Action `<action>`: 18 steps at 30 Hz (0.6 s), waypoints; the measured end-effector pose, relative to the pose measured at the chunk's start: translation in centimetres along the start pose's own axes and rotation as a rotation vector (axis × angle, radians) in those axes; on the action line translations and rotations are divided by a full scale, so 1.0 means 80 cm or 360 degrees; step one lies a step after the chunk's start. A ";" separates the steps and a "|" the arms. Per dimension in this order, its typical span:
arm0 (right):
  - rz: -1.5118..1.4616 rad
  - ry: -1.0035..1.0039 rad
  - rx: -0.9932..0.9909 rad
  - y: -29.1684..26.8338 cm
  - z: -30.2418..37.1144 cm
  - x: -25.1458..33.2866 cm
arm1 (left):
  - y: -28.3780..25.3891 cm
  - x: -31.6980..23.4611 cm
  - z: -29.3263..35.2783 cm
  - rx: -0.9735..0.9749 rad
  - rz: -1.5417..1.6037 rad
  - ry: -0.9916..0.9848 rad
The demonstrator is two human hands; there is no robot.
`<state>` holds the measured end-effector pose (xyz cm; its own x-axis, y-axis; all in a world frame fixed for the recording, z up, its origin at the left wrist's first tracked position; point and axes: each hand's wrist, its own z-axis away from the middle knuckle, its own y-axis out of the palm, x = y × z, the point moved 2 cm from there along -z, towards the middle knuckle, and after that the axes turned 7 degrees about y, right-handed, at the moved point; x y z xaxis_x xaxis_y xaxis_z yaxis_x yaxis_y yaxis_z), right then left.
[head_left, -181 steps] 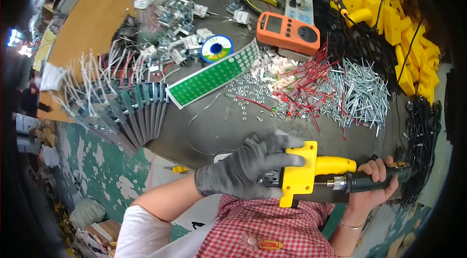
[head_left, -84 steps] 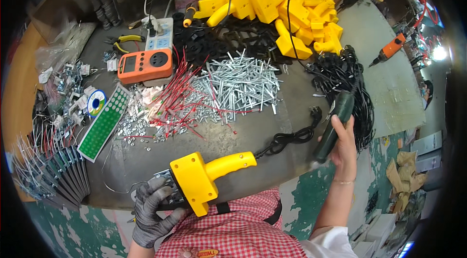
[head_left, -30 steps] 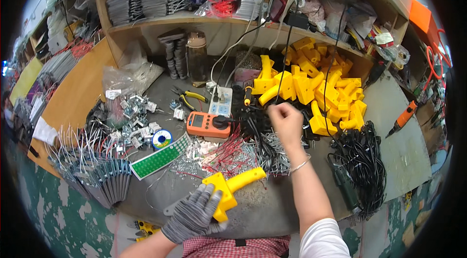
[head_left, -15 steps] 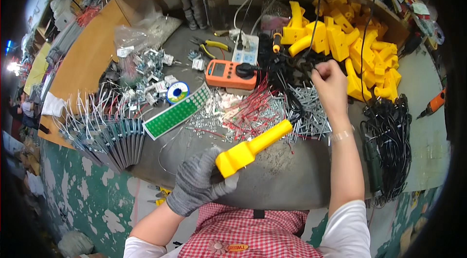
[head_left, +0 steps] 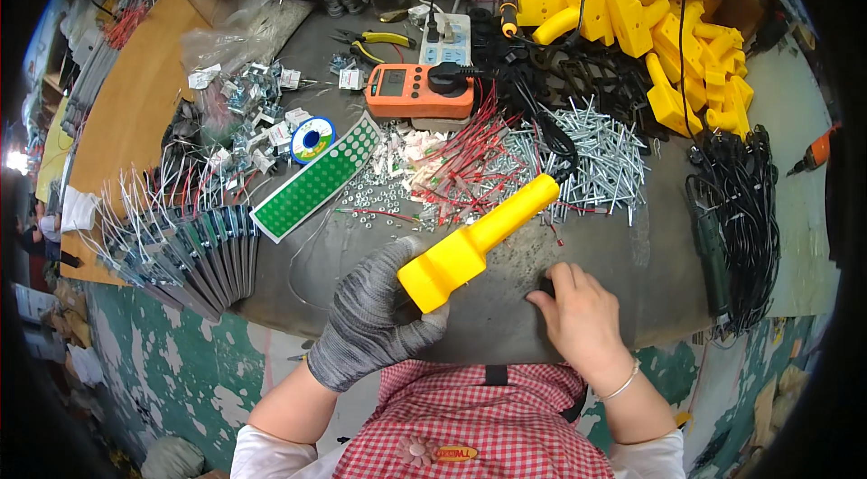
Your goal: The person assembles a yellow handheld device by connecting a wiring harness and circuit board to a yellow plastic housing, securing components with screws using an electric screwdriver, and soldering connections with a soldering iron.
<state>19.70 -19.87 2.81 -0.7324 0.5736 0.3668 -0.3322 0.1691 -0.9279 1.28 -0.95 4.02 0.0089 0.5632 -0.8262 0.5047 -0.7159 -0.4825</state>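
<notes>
My left hand (head_left: 375,316), in a grey knit glove, grips the boxy end of a yellow plastic handle housing (head_left: 452,267). The housing's narrower tube points up and to the right, toward a black cable (head_left: 555,140) at its tip. To the right of it, my bare right hand (head_left: 582,316) is low over the dark work mat (head_left: 506,325). Its thumb and forefinger are closed around a small dark piece, mostly hidden by the fingers. Black plastic parts (head_left: 596,73) lie heaped beyond the screws.
Silver screws (head_left: 601,154), red-wired parts (head_left: 465,154) and small nuts spread across the middle. Behind them are an orange multimeter (head_left: 420,91) and a power strip (head_left: 445,41). Yellow housings (head_left: 686,46) pile up far right, above black cable bundles (head_left: 745,217). A green dotted sheet (head_left: 316,176) lies left.
My right hand has come back from the black parts toward the front of the mat, with a small dark piece in its fingers. My left hand still holds the yellow housing.
</notes>
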 end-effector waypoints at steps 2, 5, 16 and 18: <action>-0.0598 0.0167 0.0099 0.016 -0.001 0.017 | 0.000 0.003 0.006 -0.0025 -0.0034 -0.0023; -0.2732 0.0610 0.0612 0.063 0.003 0.041 | 0.003 0.009 0.010 -0.0047 -0.0042 -0.0021; -0.3373 0.0715 0.0664 0.077 0.003 0.070 | -0.001 0.006 0.008 -0.0056 -0.0135 0.0028; -0.3365 0.0721 0.0653 0.077 0.002 0.070 | 0.000 0.007 0.008 -0.0023 -0.0189 0.0055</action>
<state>13.46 -15.70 -0.84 0.8966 -0.0659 0.4379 -0.3427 0.5232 0.7803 0.70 -0.88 3.35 -0.0222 0.6575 -0.7531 0.5163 -0.6376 -0.5718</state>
